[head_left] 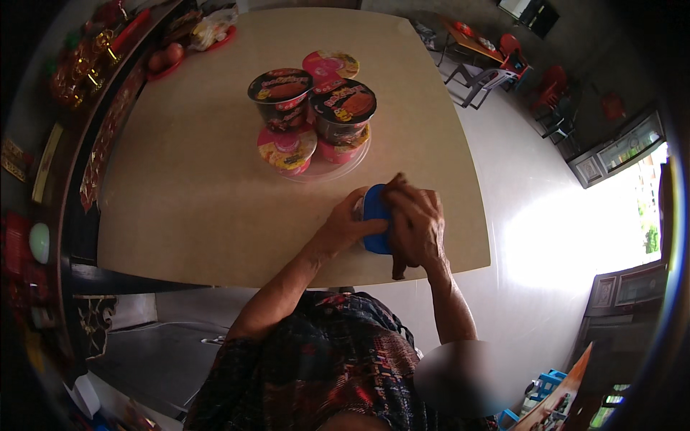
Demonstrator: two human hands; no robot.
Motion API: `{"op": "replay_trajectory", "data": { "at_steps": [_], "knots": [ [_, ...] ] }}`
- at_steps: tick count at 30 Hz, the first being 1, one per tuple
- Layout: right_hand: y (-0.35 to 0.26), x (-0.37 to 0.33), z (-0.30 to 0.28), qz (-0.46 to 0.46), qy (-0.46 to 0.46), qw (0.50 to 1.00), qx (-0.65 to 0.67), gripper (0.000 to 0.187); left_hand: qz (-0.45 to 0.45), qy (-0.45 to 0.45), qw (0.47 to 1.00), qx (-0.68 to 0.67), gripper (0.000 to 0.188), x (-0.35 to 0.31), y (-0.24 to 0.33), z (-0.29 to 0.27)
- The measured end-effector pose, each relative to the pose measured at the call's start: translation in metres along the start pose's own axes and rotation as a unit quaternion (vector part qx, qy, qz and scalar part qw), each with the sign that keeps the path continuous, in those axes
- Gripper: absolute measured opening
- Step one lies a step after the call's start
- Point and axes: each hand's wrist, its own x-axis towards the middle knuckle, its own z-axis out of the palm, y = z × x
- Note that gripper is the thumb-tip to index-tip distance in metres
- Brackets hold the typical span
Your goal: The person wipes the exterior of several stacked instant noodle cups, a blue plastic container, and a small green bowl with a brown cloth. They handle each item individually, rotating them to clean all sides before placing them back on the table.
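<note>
Near the table's front edge, my left hand (343, 228) grips a blue round tub (376, 219), with its thumb across the blue side. The tub is tilted; a pale part shows by my left fingers. My right hand (418, 221) is closed on a brown cloth (399, 267) and presses it against the tub's right side. Beyond my hands, a black noodle bowl (280, 87) and another black noodle bowl (345, 100) rest on pink-and-yellow noodle cups (287, 151). Under them lies a clear round plate (325, 174).
The beige table (194, 194) has rounded edges. At its far left lies a red tray (224, 40) with bagged goods, beside a dark cabinet with gold ornaments (86, 77). A grey chair (478, 80) and a wooden table (471, 42) stand at the far right.
</note>
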Motion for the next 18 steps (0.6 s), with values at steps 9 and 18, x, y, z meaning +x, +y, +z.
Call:
{"op": "replay_trajectory", "data": {
  "at_steps": [9,18],
  "knots": [
    [0.007,-0.005,-0.021,0.145,0.100,0.972,0.159,0.025,0.057,0.067,0.992,0.091,0.081,-0.004,0.005,0.017],
    [-0.037,0.002,-0.054,-0.078,0.002,0.997,-0.012,0.032,0.162,0.094,0.951,0.247,0.076,-0.012,-0.003,0.031]
  ]
}}
